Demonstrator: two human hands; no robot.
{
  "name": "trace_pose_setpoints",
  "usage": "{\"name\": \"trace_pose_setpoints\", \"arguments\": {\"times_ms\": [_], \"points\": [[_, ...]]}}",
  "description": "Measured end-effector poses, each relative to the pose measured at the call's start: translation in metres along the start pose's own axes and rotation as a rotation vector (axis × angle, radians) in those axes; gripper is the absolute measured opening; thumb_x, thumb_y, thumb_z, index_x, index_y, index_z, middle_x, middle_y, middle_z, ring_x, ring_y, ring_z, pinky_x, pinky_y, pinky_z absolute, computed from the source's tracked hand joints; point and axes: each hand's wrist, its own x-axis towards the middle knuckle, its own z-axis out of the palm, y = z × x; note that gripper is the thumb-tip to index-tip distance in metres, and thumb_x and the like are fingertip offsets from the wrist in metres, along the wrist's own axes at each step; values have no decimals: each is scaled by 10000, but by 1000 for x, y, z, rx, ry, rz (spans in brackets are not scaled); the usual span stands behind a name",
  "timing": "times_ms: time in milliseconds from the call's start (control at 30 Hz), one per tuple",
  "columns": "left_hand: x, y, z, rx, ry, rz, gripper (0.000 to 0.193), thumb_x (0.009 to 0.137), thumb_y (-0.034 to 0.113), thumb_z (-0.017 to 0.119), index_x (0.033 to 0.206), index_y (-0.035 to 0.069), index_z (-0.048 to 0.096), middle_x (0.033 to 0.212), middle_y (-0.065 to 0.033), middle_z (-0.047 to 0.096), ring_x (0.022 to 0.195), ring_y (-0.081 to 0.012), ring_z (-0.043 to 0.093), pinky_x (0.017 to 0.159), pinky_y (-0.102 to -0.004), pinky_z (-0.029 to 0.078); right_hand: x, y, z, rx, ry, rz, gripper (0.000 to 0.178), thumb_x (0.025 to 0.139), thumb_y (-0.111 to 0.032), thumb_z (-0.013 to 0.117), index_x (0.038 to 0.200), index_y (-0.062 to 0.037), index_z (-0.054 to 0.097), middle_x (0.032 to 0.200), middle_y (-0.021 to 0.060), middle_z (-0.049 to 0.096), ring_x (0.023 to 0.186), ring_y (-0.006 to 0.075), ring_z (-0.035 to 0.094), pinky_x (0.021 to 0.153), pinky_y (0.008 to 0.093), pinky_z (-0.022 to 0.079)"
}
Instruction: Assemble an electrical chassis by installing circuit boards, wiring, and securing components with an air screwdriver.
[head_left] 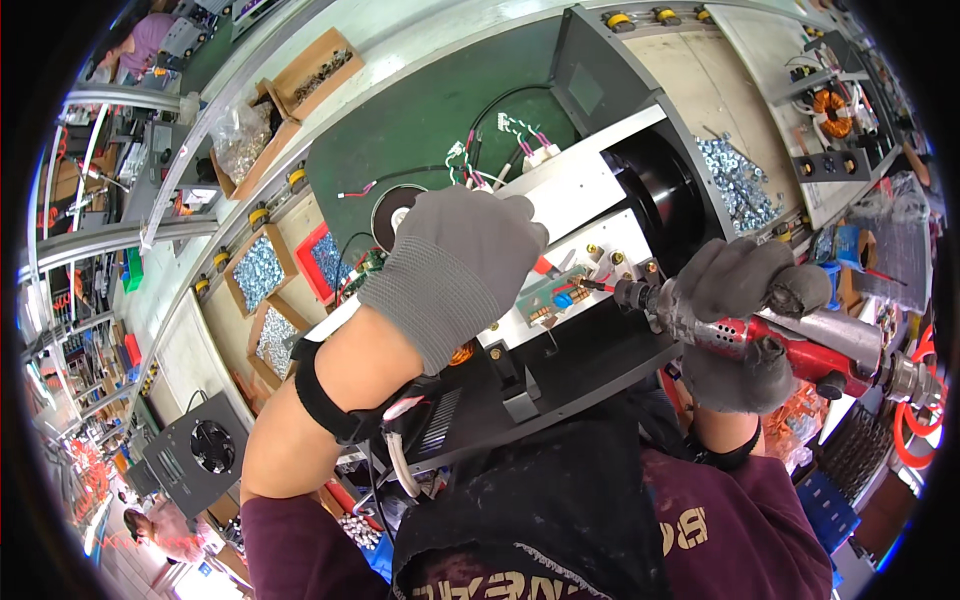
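My right hand (pixel 735 325), in a dark grey glove, is wrapped round a red power screwdriver (pixel 800 350). The driver's nose points left at the edge of a small green circuit board (pixel 555 305) on a white plate inside a dark metal housing (pixel 590 365). Over the middle of that housing is my left hand (pixel 465 255), also gloved. Its fingers curl downward beside a white metal panel (pixel 575 190), and whatever they grip is hidden beneath the glove. A black round part (pixel 660 190) sits in the housing's right end. Loose wires with white connectors (pixel 515 125) lie behind.
A green mat (pixel 400 140) lies under the housing. Cardboard trays of small metal fasteners (pixel 258 272) stand at left, with more loose fasteners (pixel 738 185) at right. Another unit with a copper coil (pixel 832 113) is far right. A red coiled hose (pixel 915 440) hangs near the driver's tail.
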Motion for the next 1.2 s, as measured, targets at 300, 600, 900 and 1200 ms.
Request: {"name": "trace_pose_setpoints", "arguments": {"times_ms": [300, 600, 900, 1200], "points": [[-11, -1, 0, -137, 15, 57, 130, 683, 63, 572, 795, 104, 626, 759, -44, 567, 691, -253, 610, 578, -365, 477, -6, -5, 4, 26, -248, -96, 321, 796, -252, 689, 931, -110, 435, 780, 116, 553, 654, 235, 540, 572, 385, 480], [-15, 0, -9, -22, -262, 15, 160, 692, 52, 577, 821, 120, 643, 796, -35, 592, 737, -251, 637, 592, -366, 507, -15, -5, 12, 3, -410, -192, 313, 791, -232, 668, 939, -104, 424, 796, 98, 535, 652, 218, 537, 597, 380, 471], [-38, -14, 0, -72, -236, 77, 168, 671, 45, 593, 826, 86, 644, 801, -68, 613, 760, -269, 641, 638, -376, 513, -28, 14, 41, 153, -525, -295, 306, 786, -194, 677, 900, -59, 428, 763, 124, 538, 500, 196, 524, 414, 321, 427], [-42, -18, 1, -90, -72, 187, 97, 693, 109, 636, 701, 12, 646, 652, -154, 628, 615, -274, 646, 512, -358, 499, -59, 6, 43, -102, -516, -352, 298, 738, -138, 717, 868, -54, 462, 824, 166, 590, 664, 258, 604, 615, 406, 518]]}}
